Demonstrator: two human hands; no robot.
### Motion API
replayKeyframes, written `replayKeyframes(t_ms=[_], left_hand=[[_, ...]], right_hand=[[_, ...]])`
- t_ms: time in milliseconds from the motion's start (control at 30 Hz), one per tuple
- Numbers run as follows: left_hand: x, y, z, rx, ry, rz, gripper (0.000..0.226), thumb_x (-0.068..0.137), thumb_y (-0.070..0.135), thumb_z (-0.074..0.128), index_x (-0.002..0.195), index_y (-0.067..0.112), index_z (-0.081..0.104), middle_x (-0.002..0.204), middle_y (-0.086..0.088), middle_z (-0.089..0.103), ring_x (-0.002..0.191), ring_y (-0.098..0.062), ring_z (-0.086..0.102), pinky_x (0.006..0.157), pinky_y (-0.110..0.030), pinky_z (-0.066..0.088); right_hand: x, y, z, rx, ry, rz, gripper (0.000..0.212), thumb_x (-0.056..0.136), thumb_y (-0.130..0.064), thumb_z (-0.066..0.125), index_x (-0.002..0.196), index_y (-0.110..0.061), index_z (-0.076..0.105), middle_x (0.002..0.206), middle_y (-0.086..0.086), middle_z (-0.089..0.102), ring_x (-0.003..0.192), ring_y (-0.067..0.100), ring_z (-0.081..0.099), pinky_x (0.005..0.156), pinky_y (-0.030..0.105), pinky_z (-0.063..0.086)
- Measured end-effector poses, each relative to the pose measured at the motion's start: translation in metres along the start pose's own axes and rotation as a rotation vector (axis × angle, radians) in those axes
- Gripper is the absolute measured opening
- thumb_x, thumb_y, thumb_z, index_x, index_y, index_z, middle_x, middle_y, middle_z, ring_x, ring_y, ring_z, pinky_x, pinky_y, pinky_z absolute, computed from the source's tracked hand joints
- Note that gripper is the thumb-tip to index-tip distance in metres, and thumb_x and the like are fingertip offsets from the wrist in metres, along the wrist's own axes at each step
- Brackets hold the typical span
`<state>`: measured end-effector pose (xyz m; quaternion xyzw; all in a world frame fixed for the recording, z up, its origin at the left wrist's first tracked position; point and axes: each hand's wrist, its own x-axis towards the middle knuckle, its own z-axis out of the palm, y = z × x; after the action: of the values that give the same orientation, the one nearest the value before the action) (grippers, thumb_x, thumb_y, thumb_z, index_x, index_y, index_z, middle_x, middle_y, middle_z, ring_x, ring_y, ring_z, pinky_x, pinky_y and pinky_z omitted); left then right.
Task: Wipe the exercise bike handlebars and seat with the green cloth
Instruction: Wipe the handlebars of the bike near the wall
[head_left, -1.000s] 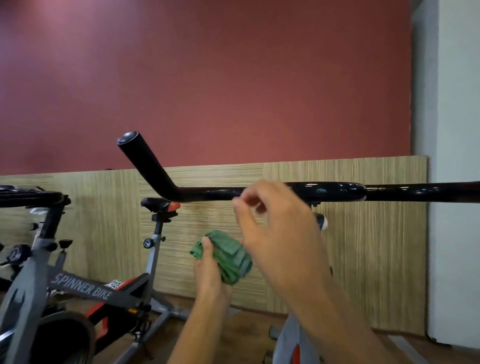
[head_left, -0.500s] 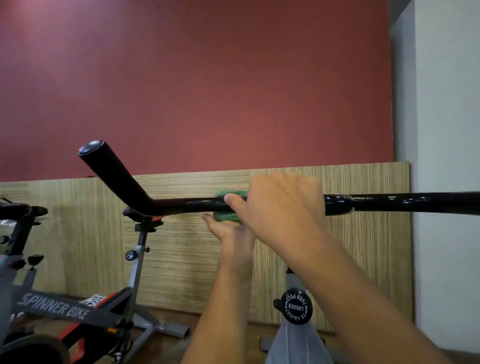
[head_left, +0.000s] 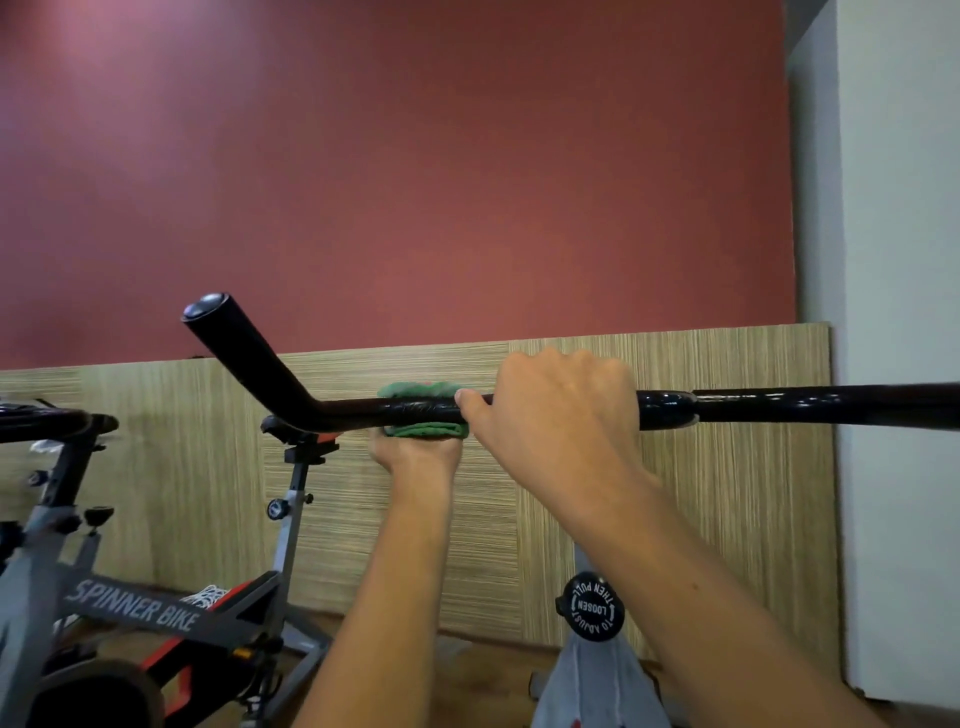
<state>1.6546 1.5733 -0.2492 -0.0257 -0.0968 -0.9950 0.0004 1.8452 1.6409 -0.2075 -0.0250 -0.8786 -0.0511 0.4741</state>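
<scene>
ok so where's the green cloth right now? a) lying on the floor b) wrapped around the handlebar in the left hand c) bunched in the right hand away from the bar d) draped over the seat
b: the green cloth shows above and below the black handlebar, with the left hand gripping it from underneath; the right hand holds the bare bar beside it.

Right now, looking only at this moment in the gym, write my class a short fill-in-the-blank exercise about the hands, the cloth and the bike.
1. The cloth wrapped around the handlebar is coloured ____.
2. The cloth is held against the bar by the ____ hand.
3. The right hand grips the ____ directly, without any cloth.
4. The grey frame at lower left reads "SPINNER ____".

Missing words: green; left; handlebar; BIKE
</scene>
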Motion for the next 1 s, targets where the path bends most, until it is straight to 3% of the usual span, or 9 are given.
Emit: replayKeyframes(t_ms=[67, 167, 300, 400, 467, 700, 800, 933, 1000], left_hand=[[0.001, 0.019, -0.005, -0.029, -0.070, 0.128, 0.038, 0.098, 0.043, 0.038, 0.098, 0.016, 0.065, 0.111, -0.010, 0.065, 0.103, -0.030, 0.063, 0.098, -0.043, 0.051], [-0.002, 0.038, -0.015, 0.099, -0.099, 0.346, 0.035, 0.100, 0.040, 0.036, 0.089, 0.018, 0.062, 0.095, -0.006, 0.064, 0.091, -0.025, 0.062, 0.089, -0.036, 0.051], [-0.027, 0.068, -0.018, 0.200, -0.212, 0.538, 0.052, 0.101, 0.054, 0.036, 0.116, 0.014, 0.065, 0.111, -0.008, 0.067, 0.107, -0.025, 0.062, 0.099, -0.035, 0.045], [-0.064, 0.090, -0.010, 0.349, -0.276, 0.718, 0.060, 0.104, 0.055, 0.021, 0.090, 0.017, 0.065, 0.080, -0.002, 0.066, 0.074, -0.017, 0.060, 0.071, -0.031, 0.046], [-0.088, 0.101, 0.005, 0.462, -0.252, 0.799, 0.062, 0.105, 0.055, 0.019, 0.087, 0.017, 0.064, 0.080, -0.003, 0.063, 0.072, -0.017, 0.058, 0.068, -0.032, 0.045], [-0.111, 0.115, 0.022, 0.673, -0.201, 0.857, 0.059, 0.104, 0.058, 0.019, 0.090, 0.023, 0.065, 0.081, 0.001, 0.064, 0.068, -0.011, 0.063, 0.063, -0.026, 0.051], [-0.108, 0.121, 0.023, 0.668, -0.336, 0.740, 0.066, 0.103, 0.059, 0.018, 0.081, 0.021, 0.068, 0.071, 0.002, 0.063, 0.063, -0.016, 0.057, 0.062, -0.030, 0.047], [-0.102, 0.141, 0.038, 0.631, -0.459, 0.874, 0.060, 0.100, 0.062, 0.023, 0.087, 0.020, 0.064, 0.078, -0.002, 0.059, 0.072, -0.021, 0.057, 0.070, -0.035, 0.049], [-0.090, 0.133, 0.023, 0.672, -0.530, 0.779, 0.058, 0.101, 0.060, 0.025, 0.087, 0.019, 0.065, 0.075, -0.004, 0.057, 0.066, -0.025, 0.055, 0.066, -0.037, 0.048]], right_hand=[[0.000, -0.002, 0.000, -0.003, -0.011, 0.009, 0.053, 0.102, -0.049, 0.041, 0.060, -0.018, 0.047, 0.055, -0.003, 0.048, 0.049, 0.014, 0.042, 0.047, 0.027, 0.023], [0.000, -0.004, 0.000, -0.022, -0.007, 0.032, 0.050, 0.101, -0.041, 0.044, 0.057, -0.017, 0.048, 0.052, -0.003, 0.048, 0.046, 0.014, 0.042, 0.046, 0.025, 0.024], [-0.001, -0.005, 0.002, -0.055, 0.025, 0.027, 0.050, 0.100, -0.037, 0.045, 0.055, -0.017, 0.049, 0.048, -0.005, 0.046, 0.042, 0.013, 0.040, 0.045, 0.023, 0.023], [-0.002, -0.004, 0.000, -0.054, 0.011, 0.043, 0.051, 0.100, -0.040, 0.044, 0.056, -0.017, 0.052, 0.049, -0.005, 0.048, 0.042, 0.013, 0.042, 0.045, 0.023, 0.026], [-0.003, -0.004, -0.002, -0.036, -0.009, 0.048, 0.051, 0.101, -0.040, 0.043, 0.056, -0.017, 0.052, 0.050, -0.005, 0.050, 0.043, 0.014, 0.045, 0.045, 0.023, 0.028], [-0.004, -0.003, -0.002, 0.004, 0.015, 0.024, 0.053, 0.103, -0.045, 0.041, 0.057, -0.019, 0.049, 0.052, -0.006, 0.046, 0.045, 0.012, 0.040, 0.047, 0.025, 0.022], [-0.005, -0.002, -0.002, -0.003, 0.028, 0.010, 0.053, 0.103, -0.044, 0.041, 0.057, -0.019, 0.048, 0.051, -0.006, 0.046, 0.044, 0.012, 0.039, 0.046, 0.025, 0.022], [-0.005, -0.003, 0.000, -0.002, 0.047, 0.009, 0.053, 0.103, -0.042, 0.041, 0.056, -0.018, 0.047, 0.050, -0.006, 0.045, 0.044, 0.012, 0.038, 0.046, 0.025, 0.022], [-0.004, -0.003, -0.001, 0.005, 0.046, 0.013, 0.054, 0.103, -0.043, 0.040, 0.056, -0.018, 0.047, 0.051, -0.006, 0.045, 0.044, 0.012, 0.039, 0.046, 0.025, 0.022]])
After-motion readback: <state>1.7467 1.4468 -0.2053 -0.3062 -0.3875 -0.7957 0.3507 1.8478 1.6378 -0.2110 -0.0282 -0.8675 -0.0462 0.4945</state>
